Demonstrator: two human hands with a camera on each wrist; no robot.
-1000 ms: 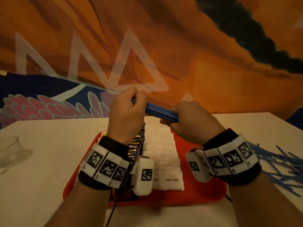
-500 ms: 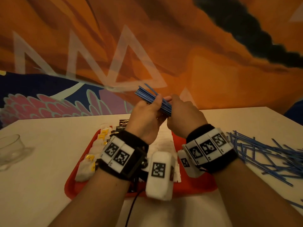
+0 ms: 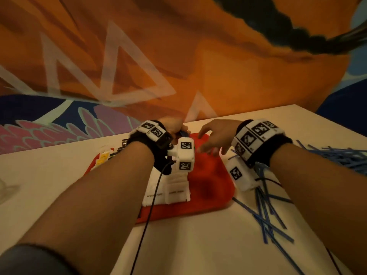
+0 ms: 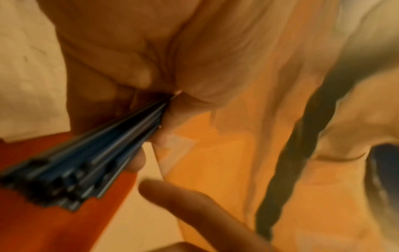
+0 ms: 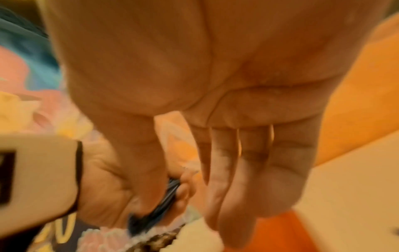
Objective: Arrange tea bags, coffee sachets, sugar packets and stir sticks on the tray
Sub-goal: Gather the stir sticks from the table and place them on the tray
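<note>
A red tray (image 3: 210, 187) lies in the middle of the table. White sugar packets (image 3: 174, 190) run down its centre, dark coffee sachets (image 3: 124, 142) and yellow-tagged tea bags (image 3: 103, 156) sit at its left. My left hand (image 3: 174, 128) grips a bundle of blue stir sticks (image 4: 86, 153) over the tray's far end. In the left wrist view the fingers curl round the bundle. My right hand (image 3: 214, 137) hovers over the tray's right side, fingers straight and holding nothing (image 5: 244, 170).
Loose blue stir sticks (image 3: 266, 211) lie scattered on the table right of the tray and further right (image 3: 341, 155). A black cable (image 3: 147, 215) trails from the left wrist over the tray. A painted wall (image 3: 178, 56) rises behind the table.
The right hand has let go of the stick bundle and opened. Both hands have dropped from chest height toward the tray's far end, the left still holding the bundle.
</note>
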